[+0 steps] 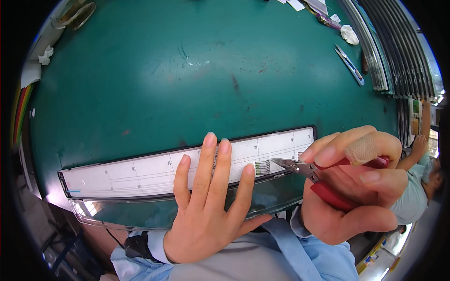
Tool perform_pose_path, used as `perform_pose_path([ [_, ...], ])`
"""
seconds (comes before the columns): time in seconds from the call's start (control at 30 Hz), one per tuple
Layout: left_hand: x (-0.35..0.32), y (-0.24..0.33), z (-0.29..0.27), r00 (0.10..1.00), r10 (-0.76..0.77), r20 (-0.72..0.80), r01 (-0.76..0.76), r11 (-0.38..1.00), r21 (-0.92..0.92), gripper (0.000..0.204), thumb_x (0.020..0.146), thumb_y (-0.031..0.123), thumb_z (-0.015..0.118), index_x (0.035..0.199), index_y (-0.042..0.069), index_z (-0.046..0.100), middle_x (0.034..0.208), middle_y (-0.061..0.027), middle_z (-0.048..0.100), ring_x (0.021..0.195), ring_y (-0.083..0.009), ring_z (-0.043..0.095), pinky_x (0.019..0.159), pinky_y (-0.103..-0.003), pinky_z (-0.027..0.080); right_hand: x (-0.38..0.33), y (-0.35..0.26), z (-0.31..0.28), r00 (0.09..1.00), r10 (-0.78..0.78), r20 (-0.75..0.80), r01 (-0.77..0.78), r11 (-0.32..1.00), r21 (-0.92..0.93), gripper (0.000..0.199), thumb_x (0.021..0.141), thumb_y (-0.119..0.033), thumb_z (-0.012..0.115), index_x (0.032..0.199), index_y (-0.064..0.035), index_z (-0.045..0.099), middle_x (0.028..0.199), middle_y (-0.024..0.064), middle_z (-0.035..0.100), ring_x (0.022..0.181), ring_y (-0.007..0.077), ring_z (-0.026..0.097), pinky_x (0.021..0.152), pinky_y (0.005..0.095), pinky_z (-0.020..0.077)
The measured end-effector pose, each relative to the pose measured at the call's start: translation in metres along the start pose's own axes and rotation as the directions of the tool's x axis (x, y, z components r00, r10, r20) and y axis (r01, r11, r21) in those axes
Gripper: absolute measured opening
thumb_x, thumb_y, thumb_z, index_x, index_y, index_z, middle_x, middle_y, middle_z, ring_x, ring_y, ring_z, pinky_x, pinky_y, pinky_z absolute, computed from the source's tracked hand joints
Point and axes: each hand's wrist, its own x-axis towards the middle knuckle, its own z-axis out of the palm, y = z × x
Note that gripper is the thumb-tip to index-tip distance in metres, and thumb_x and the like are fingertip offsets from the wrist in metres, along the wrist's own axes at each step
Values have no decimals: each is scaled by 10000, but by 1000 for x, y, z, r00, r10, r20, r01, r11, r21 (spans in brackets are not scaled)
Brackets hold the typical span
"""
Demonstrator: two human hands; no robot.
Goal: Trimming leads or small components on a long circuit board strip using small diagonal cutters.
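left hand (206,206) flat w/ fingers spread, pinning the long ruler strip (187,168) running 9-to-3 along the table's near edge, right hand (356,182) wrapped round red cutters (304,168), tips at 3 o'clock of the small comb part (262,167), nearly touching.

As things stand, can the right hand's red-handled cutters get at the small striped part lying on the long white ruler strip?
Probably yes. The right hand holds the red-handled cutters with their tips just beside the small striped part, nothing between them. The left hand lies flat on the long white ruler strip, its fingers left of the part.
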Motion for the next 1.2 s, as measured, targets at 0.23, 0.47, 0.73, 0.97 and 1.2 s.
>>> perform_pose_path([
  [0.23, 2, 1, -3, 999, -9, 32, 9, 1000, 19, 816, 682, 570, 736, 1288, 64, 531, 1404, -340, 369, 1302, -504, 379, 1049, -600, 228, -3, 0, 0, 998, 30, -51, -30, 1000, 5, 500, 1003, -502, 270, 1106, -54, 466, 919, 123, 379, 724, 204, 510, 531, 320, 545],
  [0.47, 2, 1, -1, 1000, 1, 26, -2, 999, 55, 785, 716, 594, 695, 1279, 70, 539, 1398, -338, 373, 1292, -495, 391, 1046, -592, 230, -1, -2, 2, 997, 32, -73, -31, 999, 13, 486, 1002, -499, 291, 1099, -63, 485, 895, 100, 362, 719, 194, 488, 512, 311, 522],
  [0.73, 2, 0, 0, 1000, 7, 21, -9, 998, 64, 771, 734, 600, 680, 1275, 67, 545, 1386, -343, 387, 1281, -495, 408, 1049, -584, 232, -1, -6, 5, 996, 67, -50, -70, 996, -47, 484, 998, -504, 305, 1104, -67, 485, 918, 115, 376, 769, 210, 510, 545, 323, 545],
  [0.97, 3, 1, -1, 1000, 3, 30, -5, 997, 72, 776, 722, 595, 688, 1280, 75, 545, 1388, -343, 384, 1284, -495, 403, 1047, -588, 231, -3, -4, 2, 995, 72, -65, -72, 997, 12, 478, 998, -505, 307, 1100, -77, 492, 928, 111, 375, 743, 194, 489, 513, 296, 516],
  [1.2, 3, 1, -2, 999, -4, 49, 0, 997, 83, 778, 718, 590, 696, 1293, 95, 521, 1388, -339, 375, 1283, -495, 396, 1044, -584, 230, -5, -3, 7, 995, 50, -91, -52, 998, -23, 475, 994, -512, 306, 1092, -89, 496, 915, 103, 370, 717, 186, 472, 487, 276, 495],
])
